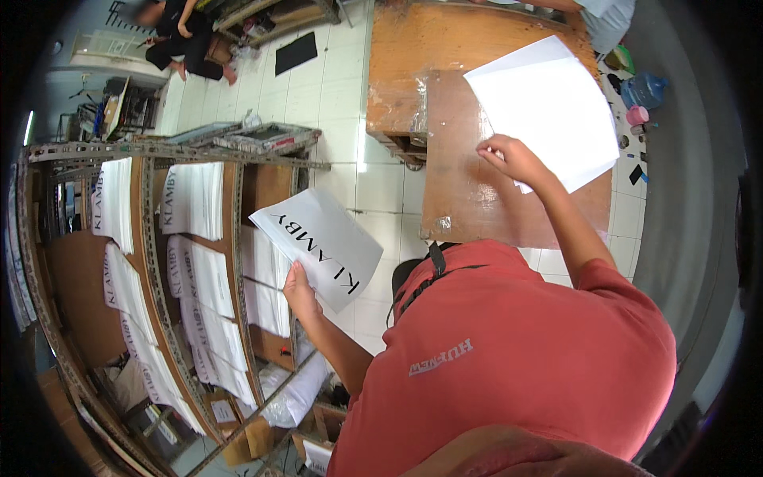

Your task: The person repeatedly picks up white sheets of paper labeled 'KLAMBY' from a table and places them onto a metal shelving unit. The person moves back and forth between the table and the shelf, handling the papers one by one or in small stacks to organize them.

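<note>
My left hand [300, 292] holds a white sheet with large black letters [318, 246] by its lower corner, out over the tiled floor beside the shelf rack. My right hand [511, 157] reaches forward to a stack of plain white sheets [548, 107] on the brown wooden table [461, 199]. Its fingers are curled on the stack's near left edge. My red shirt fills the lower right of the view.
A metal shelf rack [151, 238] on my left holds several stacks of lettered white sheets. Cardboard boxes [246, 437] sit below it. One person sits on the floor [187, 40] far off; another stands behind the table [604, 20]. A blue water jug [642, 89] stands on the right.
</note>
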Motion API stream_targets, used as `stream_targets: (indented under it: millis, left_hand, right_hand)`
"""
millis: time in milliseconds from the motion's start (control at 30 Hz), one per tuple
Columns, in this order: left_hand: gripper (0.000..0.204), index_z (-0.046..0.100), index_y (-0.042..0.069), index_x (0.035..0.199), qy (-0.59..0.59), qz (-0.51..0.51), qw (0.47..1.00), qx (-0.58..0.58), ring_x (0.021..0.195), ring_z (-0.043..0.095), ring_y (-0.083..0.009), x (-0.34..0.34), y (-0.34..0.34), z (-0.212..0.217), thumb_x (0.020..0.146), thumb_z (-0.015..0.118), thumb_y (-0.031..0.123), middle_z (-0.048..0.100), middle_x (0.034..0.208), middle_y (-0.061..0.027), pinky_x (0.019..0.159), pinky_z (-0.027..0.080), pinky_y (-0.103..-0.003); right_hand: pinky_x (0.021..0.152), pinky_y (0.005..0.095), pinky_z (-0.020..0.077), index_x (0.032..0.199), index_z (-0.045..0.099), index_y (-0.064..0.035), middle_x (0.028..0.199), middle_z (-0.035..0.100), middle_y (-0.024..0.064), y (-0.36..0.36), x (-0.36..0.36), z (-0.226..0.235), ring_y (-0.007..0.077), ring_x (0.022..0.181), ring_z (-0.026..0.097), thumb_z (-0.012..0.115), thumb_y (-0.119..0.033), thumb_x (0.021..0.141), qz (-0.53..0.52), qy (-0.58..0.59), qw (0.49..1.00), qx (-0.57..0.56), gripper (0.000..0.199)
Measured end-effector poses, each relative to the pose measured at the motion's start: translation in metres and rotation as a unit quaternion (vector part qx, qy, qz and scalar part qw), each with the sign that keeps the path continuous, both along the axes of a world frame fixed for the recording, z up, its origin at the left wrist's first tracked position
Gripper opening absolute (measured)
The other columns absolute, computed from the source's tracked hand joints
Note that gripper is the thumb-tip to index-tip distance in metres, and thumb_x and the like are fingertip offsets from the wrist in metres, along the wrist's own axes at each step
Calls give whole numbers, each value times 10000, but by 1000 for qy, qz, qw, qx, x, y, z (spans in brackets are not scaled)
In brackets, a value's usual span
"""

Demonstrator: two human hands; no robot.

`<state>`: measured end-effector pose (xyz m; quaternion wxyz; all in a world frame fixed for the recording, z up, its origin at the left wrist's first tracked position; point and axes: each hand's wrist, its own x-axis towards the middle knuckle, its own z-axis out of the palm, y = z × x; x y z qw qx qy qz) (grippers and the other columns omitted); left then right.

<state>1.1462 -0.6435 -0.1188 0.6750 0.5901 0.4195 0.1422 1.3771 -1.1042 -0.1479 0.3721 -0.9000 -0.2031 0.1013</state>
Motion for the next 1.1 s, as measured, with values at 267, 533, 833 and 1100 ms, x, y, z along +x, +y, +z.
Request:
stream_targets:
  millis: [267,533,833,1100]
  left_hand:
    - [329,593,-93,1179,63,18,996,61,962,612,-123,-32,-24,1,985,575,172,660,1069,-80,887,479,-249]
    - [285,645,-59,1099,15,6,998,60,895,608,-100,-16,-26,3,979,586,193,671,1015,-58,822,480,-237]
    - [269,638,-24,1138,-25,94,995,36,909,637,-116,-46,-40,0,989,567,188,684,1039,-67,806,511,-255]
    - [277,679,48,1114,7,187,981,48,735,536,-56,-77,-40,-46,974,587,268,627,862,41,652,444,-220]
  right_hand:
    - [788,355,526,1019,708,-33,1000,694,169,18,143,31,291,885,669,621,-277,930,-163,-148,969,116,273]
    - [941,437,481,1059,630,72,1153,604,258,18,166,-123,373,1118,563,429,-429,992,-53,-38,977,-203,544]
    - [884,446,496,1007,632,20,995,661,230,21,187,-125,373,992,620,510,-94,917,-101,-242,947,-184,190]
    - [686,323,534,1128,624,11,965,690,142,-57,399,-290,235,831,645,425,-219,990,-82,98,990,60,334]
